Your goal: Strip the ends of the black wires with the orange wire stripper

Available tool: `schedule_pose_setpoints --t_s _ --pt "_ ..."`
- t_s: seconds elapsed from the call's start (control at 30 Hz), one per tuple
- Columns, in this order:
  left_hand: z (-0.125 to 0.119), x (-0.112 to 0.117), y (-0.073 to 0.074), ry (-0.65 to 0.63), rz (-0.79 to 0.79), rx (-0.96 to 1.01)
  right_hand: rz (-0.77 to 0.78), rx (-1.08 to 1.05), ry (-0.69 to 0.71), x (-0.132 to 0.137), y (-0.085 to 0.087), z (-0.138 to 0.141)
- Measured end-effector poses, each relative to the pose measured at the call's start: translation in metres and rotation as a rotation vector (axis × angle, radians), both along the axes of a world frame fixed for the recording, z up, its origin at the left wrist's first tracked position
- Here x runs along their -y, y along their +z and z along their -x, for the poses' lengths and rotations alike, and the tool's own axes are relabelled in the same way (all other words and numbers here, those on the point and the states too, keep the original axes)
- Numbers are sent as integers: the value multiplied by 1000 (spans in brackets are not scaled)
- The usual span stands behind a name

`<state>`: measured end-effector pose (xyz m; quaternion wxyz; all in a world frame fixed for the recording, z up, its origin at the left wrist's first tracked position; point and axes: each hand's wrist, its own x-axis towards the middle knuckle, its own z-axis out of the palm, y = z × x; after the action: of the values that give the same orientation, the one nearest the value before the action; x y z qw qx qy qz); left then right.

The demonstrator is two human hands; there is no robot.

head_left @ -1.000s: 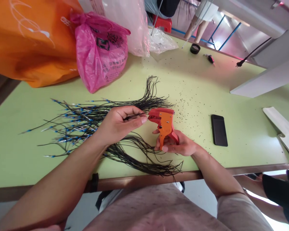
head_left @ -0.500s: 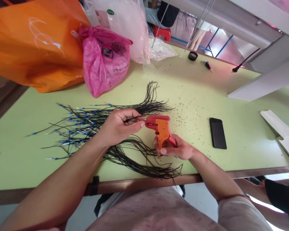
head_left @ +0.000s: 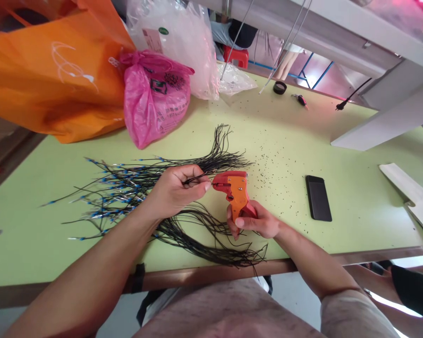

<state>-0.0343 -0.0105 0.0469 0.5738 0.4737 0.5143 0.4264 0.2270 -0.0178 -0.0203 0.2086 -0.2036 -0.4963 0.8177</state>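
Observation:
My left hand [head_left: 176,190] pinches a thin black wire [head_left: 194,178] between thumb and fingers and holds its end at the jaws of an orange and red wire stripper [head_left: 234,190]. My right hand [head_left: 255,223] is wrapped round the stripper's handles, squeezing them. Under and around both hands lies a spread of several black wires [head_left: 155,202] on the green table [head_left: 285,141]; many carry blue-sleeved metal tips [head_left: 105,197] fanned out to the left. Other bare ends curl toward the table's near edge.
An orange bag [head_left: 52,75], a pink plastic bag [head_left: 155,101] and clear plastic bags [head_left: 183,42] stand at the back left. A black phone [head_left: 317,197] lies to the right. Small black insulation bits [head_left: 278,164] dot the table. A tape roll [head_left: 279,87] sits far back. White profiles [head_left: 384,117] lie at the right.
The stripper's handles have closed further in my right hand. The stripper and the left hand have kept together, shifting slightly left and down in view as the head tilted.

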Motion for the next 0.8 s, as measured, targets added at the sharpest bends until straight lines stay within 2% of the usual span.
schedule_pose_setpoints --t_s 0.27,0.8 --pt "2 0 -1 -27 -13 -27 15 11 47 -3 2 -3" --pt "2 0 0 -26 14 -33 18 25 46 -3 3 -4"
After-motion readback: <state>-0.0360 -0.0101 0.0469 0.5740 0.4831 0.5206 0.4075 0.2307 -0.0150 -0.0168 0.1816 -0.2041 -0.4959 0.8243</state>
